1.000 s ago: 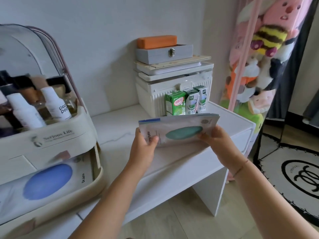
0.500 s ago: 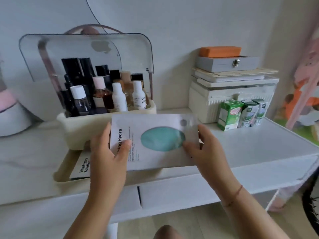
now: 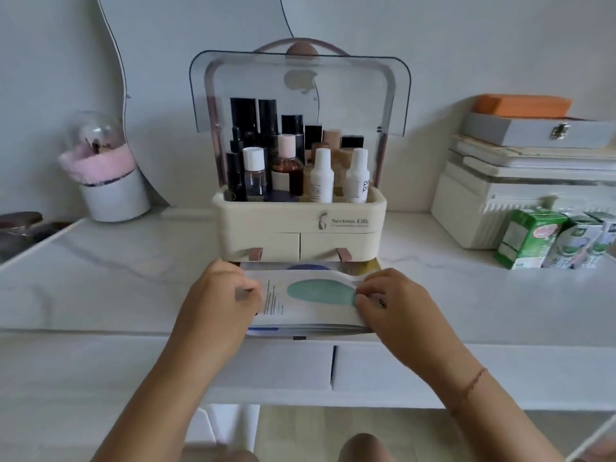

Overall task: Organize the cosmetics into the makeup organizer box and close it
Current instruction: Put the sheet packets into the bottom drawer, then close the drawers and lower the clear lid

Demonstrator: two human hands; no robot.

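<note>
The cream makeup organizer box (image 3: 266,225) stands at the middle of the white table, its clear lid (image 3: 300,91) raised and several bottles (image 3: 321,176) upright inside. Its bottom drawer (image 3: 375,265) is pulled out toward me. A stack of sheet mask packets (image 3: 310,300), the top one white with a teal oval, lies over that open drawer. My left hand (image 3: 221,301) grips the stack's left end. My right hand (image 3: 396,303) pinches its right end with curled fingers. A blue-oval packet shows under the stack at the drawer's back.
A white pot with a pink fluffy top (image 3: 110,185) stands at the left by a mirror edge. At the right sit a white ribbed storage box (image 3: 473,208) stacked with cases and an orange block (image 3: 521,105), with small drink cartons (image 3: 530,238) in front.
The view swung left from the table's right end to face the organizer. Both hands carried the mask packets down from in front of the box onto the open bottom drawer.
</note>
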